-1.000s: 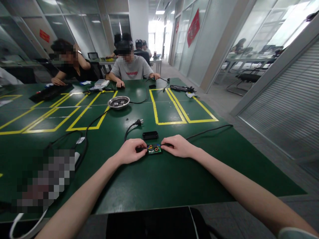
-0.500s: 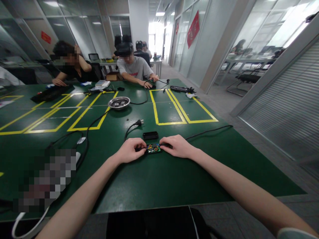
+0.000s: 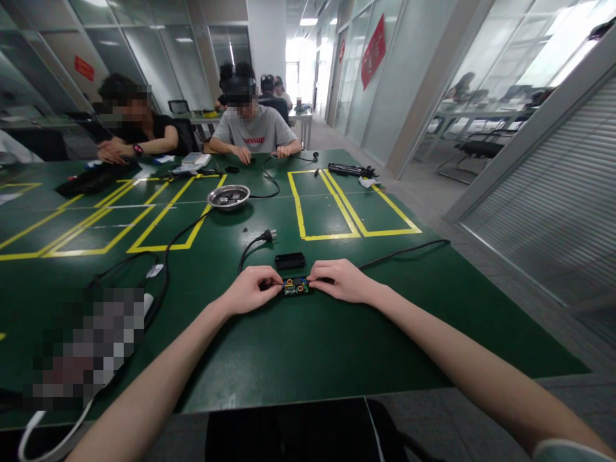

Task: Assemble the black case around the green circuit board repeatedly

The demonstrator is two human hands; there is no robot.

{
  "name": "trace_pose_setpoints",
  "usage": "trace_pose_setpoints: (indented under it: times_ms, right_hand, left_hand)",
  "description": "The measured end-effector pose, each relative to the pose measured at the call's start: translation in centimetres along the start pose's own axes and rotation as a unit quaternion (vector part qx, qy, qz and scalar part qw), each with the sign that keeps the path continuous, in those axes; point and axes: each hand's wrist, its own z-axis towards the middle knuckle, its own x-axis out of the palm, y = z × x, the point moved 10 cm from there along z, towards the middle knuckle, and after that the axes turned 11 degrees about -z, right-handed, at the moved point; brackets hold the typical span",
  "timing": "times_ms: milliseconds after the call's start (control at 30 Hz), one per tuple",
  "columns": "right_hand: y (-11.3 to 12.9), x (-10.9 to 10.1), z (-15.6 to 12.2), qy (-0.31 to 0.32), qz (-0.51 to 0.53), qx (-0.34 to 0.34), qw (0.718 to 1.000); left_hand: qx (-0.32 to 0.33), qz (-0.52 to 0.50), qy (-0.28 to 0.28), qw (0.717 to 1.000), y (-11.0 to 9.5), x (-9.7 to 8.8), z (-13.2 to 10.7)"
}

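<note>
Between my hands, a green circuit board (image 3: pixel 295 286) with copper-coloured coils sits in a shallow black case on the table. My left hand (image 3: pixel 251 289) is closed in a pinch at the case's left end, on the black power cable there; the exact contact is hidden by the fingers. At the right end, my right hand (image 3: pixel 341 281) pinches the other cable (image 3: pixel 404 254), which runs out to the right. A black case cover (image 3: pixel 290 260) lies just behind the board. The left cable ends in a plug (image 3: pixel 268 236) beyond my left hand.
A metal bowl (image 3: pixel 228 197) holding small metal parts stands further back on the green table (image 3: pixel 375 346). A blurred-out object (image 3: pixel 91 346) with cables lies at left. Yellow tape (image 3: pixel 332 237) marks the tabletop. Two co-workers (image 3: pixel 257 131) sit across.
The board now sits lower and flatter inside its black case. My hands stay at its two ends. Across the table, both co-workers have shifted their hands.
</note>
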Motion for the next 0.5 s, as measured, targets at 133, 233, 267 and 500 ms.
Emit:
trace_pose_setpoints:
  times_ms: [133,233,267,500]
  right_hand:
    - [0.6,-0.4,0.0,0.002,-0.01,-0.03,0.999]
    - [0.6,-0.4,-0.1,0.008,-0.014,-0.037,0.999]
    - [0.5,-0.4,-0.1,0.008,-0.019,-0.036,0.999]
    - [-1.1,-1.1,-0.3,-0.091,-0.028,0.002,0.995]
  left_hand:
    - [0.002,0.005,0.003,1.0,0.1,0.2,0.0]
    - [-0.014,-0.021,-0.003,1.0,0.5,0.2,0.0]
    - [-0.023,-0.032,-0.009,0.999,0.7,0.1,0.0]
    - [-0.016,0.016,-0.073,0.997,1.2,-1.3,0.0]
